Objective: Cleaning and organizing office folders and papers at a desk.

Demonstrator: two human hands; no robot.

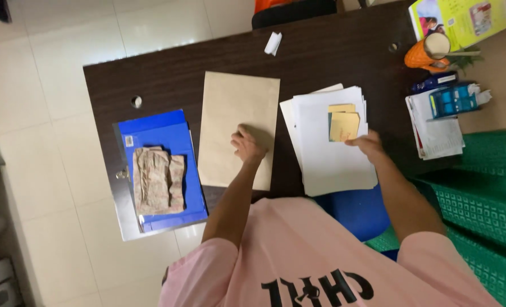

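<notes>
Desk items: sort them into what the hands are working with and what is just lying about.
In hand: left hand on the brown envelope; right hand at the yellow notes on the white paper stack.

Lying about: blue folder, folded cloth, orange cup, booklet.

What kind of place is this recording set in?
Probably an office or study desk: a dark desk with cable holes holds a paper stack, a brown envelope and a blue folder, with books at the far corner.

Left hand (247,145) is pressing flat on a tan envelope (238,122) on the dark desk (167,79). Right hand (369,145) touches yellow sticky notes (344,122) on the white paper stack (332,156)
</notes>
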